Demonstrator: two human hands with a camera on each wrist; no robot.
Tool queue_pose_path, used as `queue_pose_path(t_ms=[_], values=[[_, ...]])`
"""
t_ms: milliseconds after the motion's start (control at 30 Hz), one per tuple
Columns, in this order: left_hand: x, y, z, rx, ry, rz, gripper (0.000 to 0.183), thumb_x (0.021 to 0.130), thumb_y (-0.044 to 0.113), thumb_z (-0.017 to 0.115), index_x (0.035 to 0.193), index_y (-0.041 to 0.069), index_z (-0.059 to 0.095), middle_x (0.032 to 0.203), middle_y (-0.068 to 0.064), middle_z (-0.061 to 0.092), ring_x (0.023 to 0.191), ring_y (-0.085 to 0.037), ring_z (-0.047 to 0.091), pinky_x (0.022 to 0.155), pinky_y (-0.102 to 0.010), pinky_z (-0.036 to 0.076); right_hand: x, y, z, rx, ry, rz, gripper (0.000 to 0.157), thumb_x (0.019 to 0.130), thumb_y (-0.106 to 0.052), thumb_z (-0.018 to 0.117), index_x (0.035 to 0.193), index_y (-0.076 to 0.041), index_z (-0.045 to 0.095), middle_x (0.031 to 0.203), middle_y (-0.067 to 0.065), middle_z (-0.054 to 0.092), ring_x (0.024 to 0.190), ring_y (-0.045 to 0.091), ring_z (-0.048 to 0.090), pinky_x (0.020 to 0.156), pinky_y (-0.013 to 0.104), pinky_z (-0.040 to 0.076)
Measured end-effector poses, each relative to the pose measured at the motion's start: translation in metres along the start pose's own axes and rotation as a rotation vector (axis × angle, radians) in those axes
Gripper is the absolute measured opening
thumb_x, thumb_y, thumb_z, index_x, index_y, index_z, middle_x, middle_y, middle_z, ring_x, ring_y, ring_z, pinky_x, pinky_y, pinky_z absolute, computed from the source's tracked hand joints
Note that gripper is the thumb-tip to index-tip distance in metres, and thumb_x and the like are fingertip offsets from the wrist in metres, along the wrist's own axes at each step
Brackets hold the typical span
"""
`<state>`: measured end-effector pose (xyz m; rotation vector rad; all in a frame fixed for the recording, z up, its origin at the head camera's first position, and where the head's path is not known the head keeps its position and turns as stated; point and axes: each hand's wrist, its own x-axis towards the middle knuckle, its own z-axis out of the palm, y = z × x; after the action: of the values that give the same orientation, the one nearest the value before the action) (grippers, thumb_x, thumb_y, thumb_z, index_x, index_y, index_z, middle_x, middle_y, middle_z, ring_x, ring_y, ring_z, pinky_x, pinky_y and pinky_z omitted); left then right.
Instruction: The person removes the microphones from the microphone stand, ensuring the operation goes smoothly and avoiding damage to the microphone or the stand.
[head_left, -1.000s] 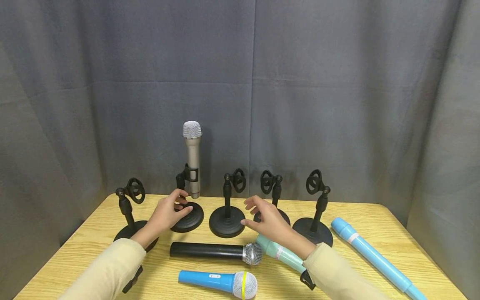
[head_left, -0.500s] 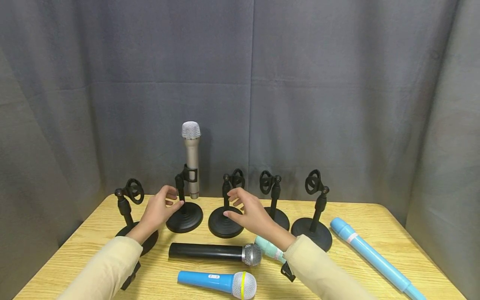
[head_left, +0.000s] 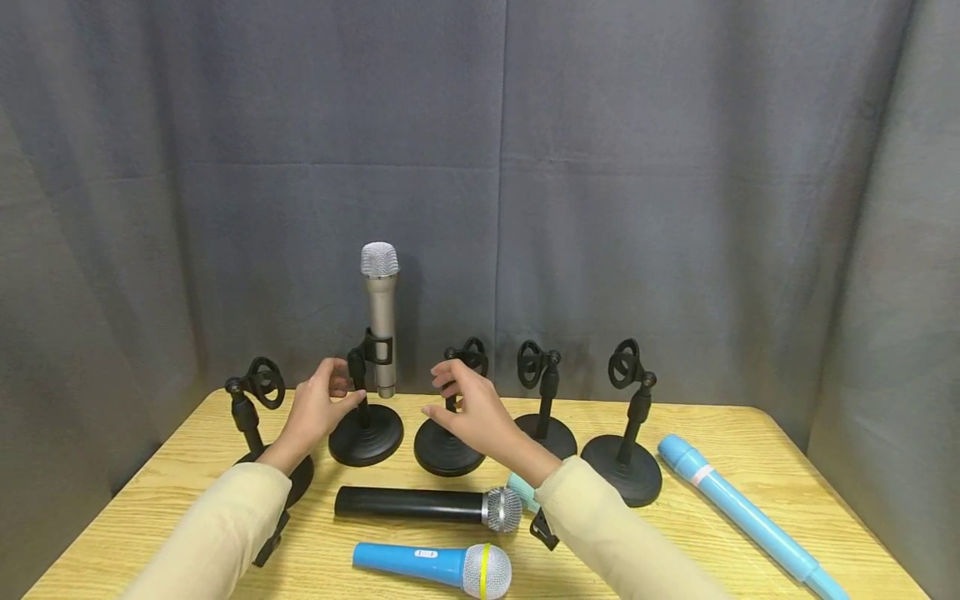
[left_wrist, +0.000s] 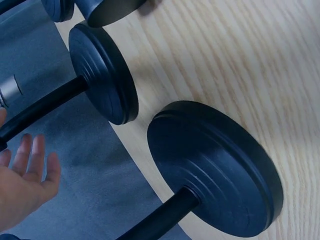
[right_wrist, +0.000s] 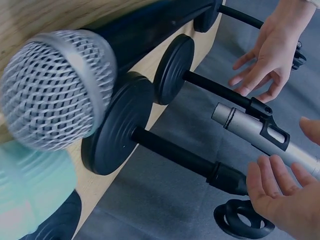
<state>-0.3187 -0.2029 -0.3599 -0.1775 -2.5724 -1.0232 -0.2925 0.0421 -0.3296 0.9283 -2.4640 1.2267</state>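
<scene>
A silver microphone (head_left: 382, 312) stands upright in the clip of the second black stand (head_left: 366, 437) from the left. Beside that stand's pole is my left hand (head_left: 313, 410), fingers loosely bent and thumb overlapping the pole in the head view. The left wrist view shows the same hand (left_wrist: 25, 190) with relaxed fingers close to the pole. My right hand (head_left: 480, 415) hovers in front of the middle stand (head_left: 448, 450), thumb and fingers apart. In the right wrist view, the right hand's fingers (right_wrist: 270, 175) lie near that stand's upper pole, holding nothing.
A black microphone (head_left: 412, 504) and a blue microphone (head_left: 412, 561) lie in front. A mint microphone (head_left: 522, 492) is mostly hidden by the right forearm. A long light-blue microphone (head_left: 750, 517) lies at right. More stands with bare clips (head_left: 628, 363) line the table; grey curtain (head_left: 600, 208) behind.
My right hand has moved left, from before the fourth stand to the middle one. My left hand has drawn slightly left and up beside the second stand's pole.
</scene>
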Motion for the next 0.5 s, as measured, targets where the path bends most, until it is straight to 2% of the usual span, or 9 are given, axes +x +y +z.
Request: queue_pose_path(t_ms=[233,500], values=[[0.005,0.004,0.0,-0.045,0.01,-0.019,0.053,0.084,0.012,0.064,0.128,0.0,0.038,0.113,-0.028,0.058,0.1,-0.04,0.06,0.082,-0.048,0.05,0.011,-0.009,0.003,0.057,0.008,0.021,0.041,0.085,-0.016,0.065,0.12,-0.008,0.047,0.113,0.011,0.056,0.1,0.028,0.058,0.079,0.042,0.05],[0.011,0.002,0.002,-0.077,0.019,-0.002,0.054,0.084,0.008,0.064,0.131,0.003,0.038,0.11,-0.027,0.06,0.097,-0.04,0.062,0.082,-0.048,0.05,0.022,-0.014,0.008,0.063,0.033,0.048,0.043,0.084,-0.017,0.066,0.121,-0.008,0.046,0.113,0.01,0.057,0.1,0.026,0.06,0.08,0.033,0.051]])
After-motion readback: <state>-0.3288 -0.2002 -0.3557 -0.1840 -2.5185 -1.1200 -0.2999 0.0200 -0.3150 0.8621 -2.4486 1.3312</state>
